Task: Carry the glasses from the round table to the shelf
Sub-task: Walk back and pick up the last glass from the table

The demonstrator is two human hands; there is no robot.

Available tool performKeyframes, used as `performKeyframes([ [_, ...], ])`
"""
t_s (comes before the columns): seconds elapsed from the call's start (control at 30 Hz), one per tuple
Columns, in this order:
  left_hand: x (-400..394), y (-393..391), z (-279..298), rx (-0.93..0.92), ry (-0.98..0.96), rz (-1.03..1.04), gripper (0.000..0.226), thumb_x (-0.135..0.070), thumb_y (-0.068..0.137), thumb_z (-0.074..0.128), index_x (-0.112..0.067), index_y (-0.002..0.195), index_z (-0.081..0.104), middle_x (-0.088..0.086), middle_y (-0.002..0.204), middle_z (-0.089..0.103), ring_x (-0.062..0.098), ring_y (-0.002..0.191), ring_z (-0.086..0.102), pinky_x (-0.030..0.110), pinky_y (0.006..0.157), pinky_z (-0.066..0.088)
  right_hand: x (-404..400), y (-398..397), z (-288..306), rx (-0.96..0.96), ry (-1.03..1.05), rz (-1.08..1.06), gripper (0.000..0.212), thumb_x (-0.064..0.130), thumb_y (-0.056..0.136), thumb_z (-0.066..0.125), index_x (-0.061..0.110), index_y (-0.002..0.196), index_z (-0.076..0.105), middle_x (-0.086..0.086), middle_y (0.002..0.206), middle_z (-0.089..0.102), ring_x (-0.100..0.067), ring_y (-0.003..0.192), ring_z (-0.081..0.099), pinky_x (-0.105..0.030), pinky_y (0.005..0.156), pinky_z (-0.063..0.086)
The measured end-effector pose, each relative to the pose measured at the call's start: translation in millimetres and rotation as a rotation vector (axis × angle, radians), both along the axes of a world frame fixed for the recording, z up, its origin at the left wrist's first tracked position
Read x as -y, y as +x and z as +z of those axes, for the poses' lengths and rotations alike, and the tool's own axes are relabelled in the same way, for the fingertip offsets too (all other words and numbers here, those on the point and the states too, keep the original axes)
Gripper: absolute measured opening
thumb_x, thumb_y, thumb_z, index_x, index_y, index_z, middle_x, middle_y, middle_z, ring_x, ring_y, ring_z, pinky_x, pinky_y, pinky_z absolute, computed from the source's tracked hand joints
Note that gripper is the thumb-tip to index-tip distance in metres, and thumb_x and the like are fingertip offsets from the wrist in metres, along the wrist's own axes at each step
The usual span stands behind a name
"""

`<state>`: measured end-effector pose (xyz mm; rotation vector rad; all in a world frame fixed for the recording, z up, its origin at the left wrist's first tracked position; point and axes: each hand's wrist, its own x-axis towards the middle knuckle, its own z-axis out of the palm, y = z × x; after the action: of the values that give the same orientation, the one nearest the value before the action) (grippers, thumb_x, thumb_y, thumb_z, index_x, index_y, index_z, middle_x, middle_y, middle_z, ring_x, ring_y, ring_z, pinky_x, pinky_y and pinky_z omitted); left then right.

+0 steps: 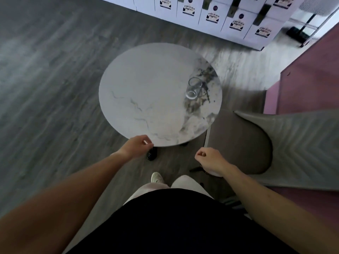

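A round marble-look table (146, 92) stands in front of me. One clear glass (193, 88) stands on its right side, over the dark veined patch. My left hand (136, 145) hovers at the table's near edge, fingers loosely curled, holding nothing. My right hand (208, 158) hangs below the table's near right edge, fingers curled inward, with nothing in it. Both hands are well short of the glass. No shelf is clearly seen.
A grey upholstered chair (286, 143) stands close on the right of the table. A pink counter or wall (308, 79) rises behind it. White lockers with labels (211, 13) line the far side. Grey wood floor (45, 79) spreads to the left.
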<state>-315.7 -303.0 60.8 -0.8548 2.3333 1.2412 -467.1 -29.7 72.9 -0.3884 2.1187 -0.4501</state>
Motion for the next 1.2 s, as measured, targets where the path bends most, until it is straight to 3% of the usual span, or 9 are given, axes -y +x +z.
performKeyframes([
  [0.13,21.7,-27.8,3.1,-0.002,0.002,-0.006,0.011,-0.034,0.092,0.065,-0.022,0.092,0.065,0.004,0.087,0.071,0.022,0.081,0.068,0.034,0.079,0.055,31.3,-29.3,13.3,-0.071,0.006,0.026,0.018,0.028,0.097,0.053,0.017,0.099,0.067,0.001,0.097,0.063,-0.017,0.090,0.058,-0.030,0.075,0.044],
  [0.27,37.4,-48.4,4.6,-0.004,0.034,0.006,0.011,-0.035,0.092,0.064,-0.024,0.092,0.066,0.001,0.086,0.072,0.020,0.080,0.069,0.030,0.070,0.054,53.9,-58.6,20.3,-0.094,0.026,0.020,0.020,0.031,0.096,0.053,0.018,0.097,0.068,0.003,0.093,0.064,-0.014,0.085,0.059,-0.028,0.065,0.044],
  [0.43,50.6,-68.6,6.2,-0.011,0.035,-0.001,0.012,-0.038,0.093,0.061,-0.027,0.094,0.065,-0.001,0.092,0.072,0.016,0.083,0.068,0.035,0.084,0.054,78.1,-88.9,25.0,-0.210,0.024,-0.014,0.010,0.029,0.087,0.055,0.024,0.092,0.061,0.004,0.090,0.065,-0.016,0.084,0.061,-0.028,0.064,0.046],
  [0.63,58.9,-105.6,13.5,-0.046,0.047,0.038,0.012,-0.037,0.092,0.060,-0.027,0.097,0.065,0.001,0.093,0.071,0.018,0.084,0.069,0.036,0.081,0.057,105.5,-127.5,31.6,-0.377,-0.051,-0.012,0.037,0.029,0.086,0.055,0.024,0.122,0.051,0.004,0.091,0.062,-0.020,0.086,0.059,-0.032,0.070,0.042],
  [0.73,57.3,-132.0,17.0,-0.057,0.069,0.046,0.014,-0.038,0.092,0.060,-0.028,0.101,0.063,0.000,0.095,0.071,0.018,0.085,0.069,0.035,0.079,0.056,115.6,-150.6,32.7,-0.432,-0.093,-0.010,0.043,0.029,0.087,0.057,0.023,0.129,0.049,0.000,0.109,0.063,-0.023,0.098,0.061,-0.031,0.075,0.042],
  [0.87,49.9,-169.2,18.0,-0.064,0.089,0.029,0.025,-0.038,0.092,0.061,-0.030,0.115,0.060,0.001,0.096,0.072,0.018,0.085,0.069,0.034,0.082,0.055,120.0,-178.0,29.0,-0.462,-0.120,0.001,0.044,0.034,0.091,0.057,0.025,0.133,0.047,-0.005,0.116,0.064,-0.021,0.093,0.056,-0.029,0.074,0.039],
  [1.03,34.8,-214.6,12.9,-0.052,0.093,-0.029,0.040,-0.037,0.093,0.060,-0.031,0.132,0.052,0.001,0.099,0.072,0.019,0.088,0.068,0.035,0.084,0.053,117.6,-205.0,21.2,-0.411,-0.118,0.111,0.047,0.036,0.092,0.054,0.032,0.137,0.043,-0.008,0.120,0.056,-0.027,0.102,0.057,-0.032,0.076,0.040],
  [1.2,18.9,-252.1,3.3,-0.021,0.107,-0.032,0.055,-0.034,0.092,0.063,-0.033,0.143,0.041,0.005,0.102,0.072,0.021,0.084,0.071,0.035,0.083,0.055,120.6,-221.6,12.3,-0.380,-0.182,0.172,0.038,0.032,0.095,0.056,0.029,0.133,0.055,-0.007,0.121,0.054,-0.026,0.102,0.059,-0.030,0.082,0.044],
])
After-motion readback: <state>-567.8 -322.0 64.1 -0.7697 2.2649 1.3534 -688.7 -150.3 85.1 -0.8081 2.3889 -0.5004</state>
